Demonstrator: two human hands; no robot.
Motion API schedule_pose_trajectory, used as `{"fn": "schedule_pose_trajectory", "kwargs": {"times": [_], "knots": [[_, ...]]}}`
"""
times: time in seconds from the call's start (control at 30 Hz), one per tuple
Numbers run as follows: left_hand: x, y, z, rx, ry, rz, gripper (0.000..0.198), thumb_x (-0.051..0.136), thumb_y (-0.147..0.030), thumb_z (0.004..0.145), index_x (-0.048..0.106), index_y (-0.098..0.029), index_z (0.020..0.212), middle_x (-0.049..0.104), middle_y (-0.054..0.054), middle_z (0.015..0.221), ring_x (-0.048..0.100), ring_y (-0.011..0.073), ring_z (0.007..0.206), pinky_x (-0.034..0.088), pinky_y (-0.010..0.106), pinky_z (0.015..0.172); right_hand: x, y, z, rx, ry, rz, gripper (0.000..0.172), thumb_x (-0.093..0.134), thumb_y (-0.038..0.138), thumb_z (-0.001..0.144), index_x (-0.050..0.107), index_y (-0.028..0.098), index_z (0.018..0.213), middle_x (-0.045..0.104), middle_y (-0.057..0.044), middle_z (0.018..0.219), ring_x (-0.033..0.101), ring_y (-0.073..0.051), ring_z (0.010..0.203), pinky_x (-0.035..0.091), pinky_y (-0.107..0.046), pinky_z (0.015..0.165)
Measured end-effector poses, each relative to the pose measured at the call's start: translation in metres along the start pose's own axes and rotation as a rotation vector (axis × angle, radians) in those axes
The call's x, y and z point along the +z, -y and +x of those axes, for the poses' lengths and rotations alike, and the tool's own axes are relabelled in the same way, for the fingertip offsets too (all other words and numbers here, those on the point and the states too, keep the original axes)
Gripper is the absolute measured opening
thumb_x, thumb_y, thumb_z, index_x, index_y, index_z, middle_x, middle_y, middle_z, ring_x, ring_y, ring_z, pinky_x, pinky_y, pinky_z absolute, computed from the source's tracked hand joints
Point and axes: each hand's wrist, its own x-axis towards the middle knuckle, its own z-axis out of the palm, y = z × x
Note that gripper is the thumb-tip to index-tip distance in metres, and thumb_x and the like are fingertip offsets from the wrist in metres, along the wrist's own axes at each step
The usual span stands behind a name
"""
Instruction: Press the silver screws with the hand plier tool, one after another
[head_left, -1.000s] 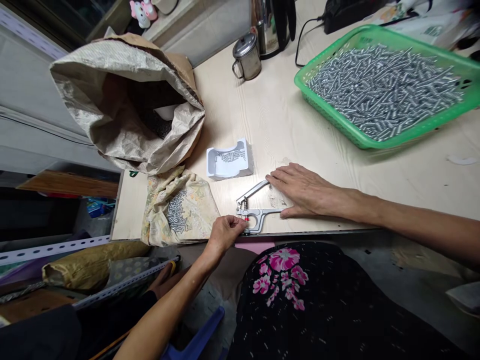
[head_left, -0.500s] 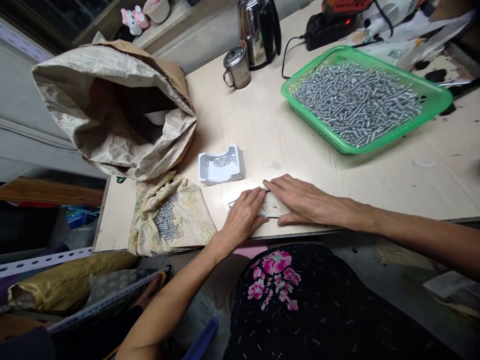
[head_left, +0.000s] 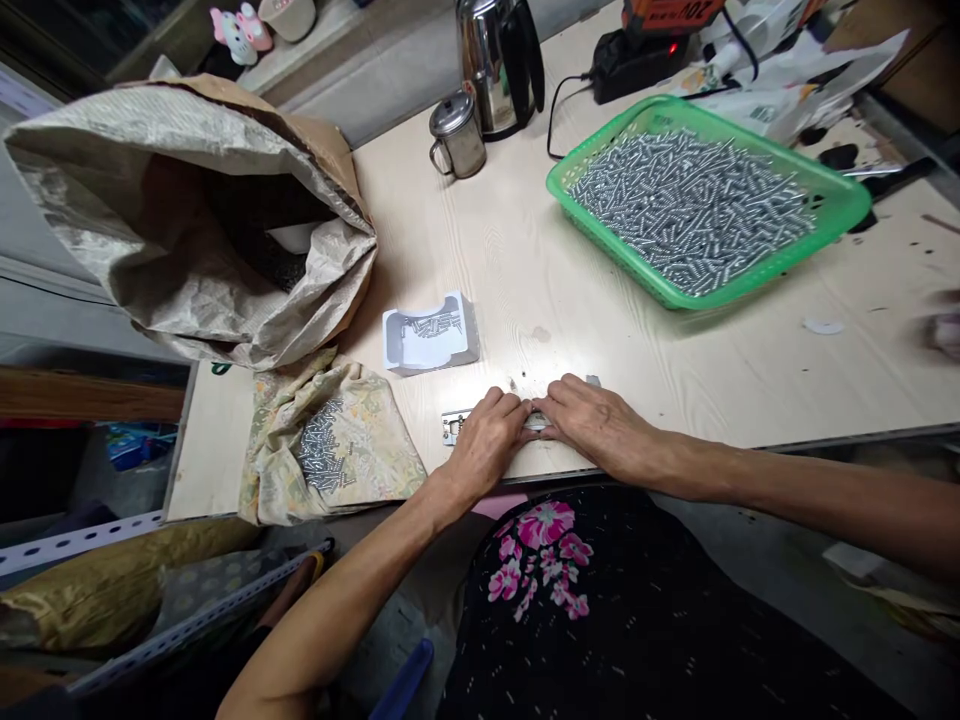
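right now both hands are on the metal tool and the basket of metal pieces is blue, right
The colour is wrong: the head view shows the basket is green. Left hand and right hand are on the metal tool, as stated.

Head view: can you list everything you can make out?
Table: one, pale, centre
Sack: one, beige, table's left
Cloth: one, yellowish, in front of sack
Box: one, white, mid-table
Basket: one, green, table's right
Metal pieces: uncountable, silver, in basket, box, on cloth
Mug: one, silver, back
Kettle: one, silver-black, beside mug
Charger: one, black, behind basket
Bowl: one, pale, on ledge
Tool: one, silver, near front edge
Garment: one, black, floral, bottom centre
Left hand: one, bare, on tool
Right hand: one, bare, on tool
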Motion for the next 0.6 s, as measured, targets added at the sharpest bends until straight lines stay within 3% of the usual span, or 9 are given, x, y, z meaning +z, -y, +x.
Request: {"fn": "schedule_pose_trajectory", "kwargs": {"times": [0.27, 0.6], "knots": [[0.007, -0.002, -0.001, 0.014, -0.053, 0.088, 0.037, 0.033, -0.028, 0.104, 0.061, -0.015, 0.084, 0.058, 0.007, 0.08, 0.05, 0.0212, 0.083, 0.046, 0.034, 0.073, 0.004, -0.007, 0.006, -0.111, -0.03, 0.019, 0.022, 0.045, 0.01, 0.095, 0.057, 0.017, 0.078, 0.056, -0.005, 0.077, 0.047, -0.018, 0.075, 0.034, -0.03, 0.066], [0.007, -0.003, -0.001, 0.019, -0.04, 0.136, 0.033, 0.035, -0.024, 0.102, 0.059, -0.016, 0.081, 0.057, 0.008, 0.079, 0.051, 0.0227, 0.084, 0.046, 0.035, 0.073, 0.001, -0.012, 0.016, -0.155, 0.008, 0.093, 0.028, 0.041, 0.017, 0.101, 0.056, 0.017, 0.076, 0.055, -0.002, 0.073, 0.049, -0.016, 0.073, 0.037, -0.029, 0.066]]}}
